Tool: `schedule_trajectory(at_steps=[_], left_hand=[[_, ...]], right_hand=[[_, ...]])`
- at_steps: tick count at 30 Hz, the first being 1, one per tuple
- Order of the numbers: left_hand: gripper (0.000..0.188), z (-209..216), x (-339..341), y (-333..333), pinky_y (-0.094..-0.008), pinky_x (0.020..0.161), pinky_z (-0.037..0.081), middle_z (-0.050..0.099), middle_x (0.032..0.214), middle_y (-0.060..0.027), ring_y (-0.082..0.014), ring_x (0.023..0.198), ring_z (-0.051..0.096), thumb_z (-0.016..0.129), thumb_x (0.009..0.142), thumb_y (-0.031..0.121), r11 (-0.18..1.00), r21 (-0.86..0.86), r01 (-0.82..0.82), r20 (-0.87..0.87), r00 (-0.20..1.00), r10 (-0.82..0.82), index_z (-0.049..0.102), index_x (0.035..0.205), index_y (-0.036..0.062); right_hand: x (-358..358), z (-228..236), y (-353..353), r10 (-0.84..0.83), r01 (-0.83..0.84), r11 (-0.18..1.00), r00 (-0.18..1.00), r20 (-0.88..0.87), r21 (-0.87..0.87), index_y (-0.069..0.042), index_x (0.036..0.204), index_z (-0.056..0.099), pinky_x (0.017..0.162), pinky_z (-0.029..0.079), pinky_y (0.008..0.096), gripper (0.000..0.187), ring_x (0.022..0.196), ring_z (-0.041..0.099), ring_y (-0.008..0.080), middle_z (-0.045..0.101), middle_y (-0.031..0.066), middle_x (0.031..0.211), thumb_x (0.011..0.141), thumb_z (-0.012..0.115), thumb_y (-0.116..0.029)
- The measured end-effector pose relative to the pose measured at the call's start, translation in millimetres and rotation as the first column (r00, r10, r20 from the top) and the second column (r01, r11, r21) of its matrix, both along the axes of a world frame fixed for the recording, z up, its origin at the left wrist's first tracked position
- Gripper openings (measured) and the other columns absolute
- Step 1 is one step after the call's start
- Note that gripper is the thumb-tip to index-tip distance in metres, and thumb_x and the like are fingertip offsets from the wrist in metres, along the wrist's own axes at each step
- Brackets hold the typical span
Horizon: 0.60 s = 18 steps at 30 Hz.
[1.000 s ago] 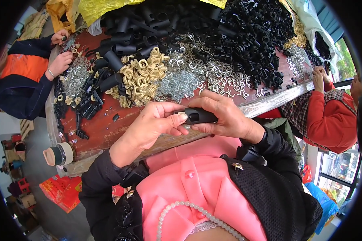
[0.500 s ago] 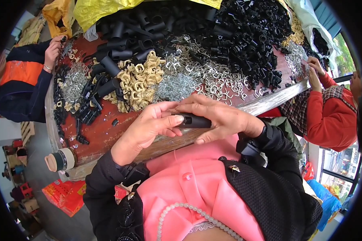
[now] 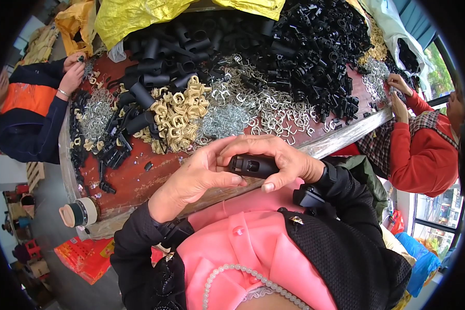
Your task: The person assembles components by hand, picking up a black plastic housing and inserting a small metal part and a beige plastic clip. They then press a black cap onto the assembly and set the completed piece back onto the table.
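A short black tube with an oblong slot in its side lies nearly level between my hands, just over the table's near edge. My left hand grips its left end, the thumb along the underside and the fingers partly hidden behind. Around the right end curls my right hand, its fingers over the top and its thumb below. Beyond my hands are heaps of beige clip-like pieces, small silver springs and bent silver metal hooks.
Larger black tubes and a heap of small black parts cover the far side. A lidded cup stands at the left corner. One person handles something small at left; another person works at right.
The tube has turned and shifted slightly right and down, with its slot now facing me. My left thumb has moved lower, and my right fingers have curled over the tube.
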<state>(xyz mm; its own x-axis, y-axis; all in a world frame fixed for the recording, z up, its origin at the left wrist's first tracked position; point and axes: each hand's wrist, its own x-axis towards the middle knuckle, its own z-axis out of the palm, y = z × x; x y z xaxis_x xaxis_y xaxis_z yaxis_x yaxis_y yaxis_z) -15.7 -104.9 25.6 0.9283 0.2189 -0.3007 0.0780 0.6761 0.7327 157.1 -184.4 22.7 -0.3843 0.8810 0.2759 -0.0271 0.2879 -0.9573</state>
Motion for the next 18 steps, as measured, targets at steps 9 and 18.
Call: schedule_trajectory(at_steps=[9, 18], left_hand=[[0.049, -12.2, -1.5, 6.2, -0.0273, 0.072, 0.05, 0.052, 0.102, -0.0128, -0.0185, 0.088, 0.056, 0.051, 0.078, -0.002, 0.978, -0.039, -0.206, -0.147, 0.969, 0.198, 0.031, 0.122, 0.0012], [0.036, -6.3, 5.0, 7.5, -0.0265, 0.074, 0.046, 0.056, 0.095, -0.0103, -0.0174, 0.088, 0.055, 0.047, 0.083, 0.006, 0.944, 0.009, -0.329, -0.044, 0.943, 0.329, 0.039, 0.118, 0.0009]], right_hand=[[5.0, -6.6, -4.4, -0.072, 0.066, 0.995, 0.994, -0.083, -0.07, 0.0, 0.095, 0.054, 0.08, 0.04, 0.03, 0.046, 0.089, 0.052, 0.018, 0.054, 0.0095, 0.096, 0.067, 0.067, -0.034], [14.3, -7.0, -8.0, -0.081, 0.058, 0.962, 0.994, -0.076, -0.266, 0.001, 0.088, 0.055, 0.074, 0.042, 0.0267, 0.041, 0.08, 0.053, 0.0149, 0.056, 0.0087, 0.087, 0.069, 0.065, -0.033]])
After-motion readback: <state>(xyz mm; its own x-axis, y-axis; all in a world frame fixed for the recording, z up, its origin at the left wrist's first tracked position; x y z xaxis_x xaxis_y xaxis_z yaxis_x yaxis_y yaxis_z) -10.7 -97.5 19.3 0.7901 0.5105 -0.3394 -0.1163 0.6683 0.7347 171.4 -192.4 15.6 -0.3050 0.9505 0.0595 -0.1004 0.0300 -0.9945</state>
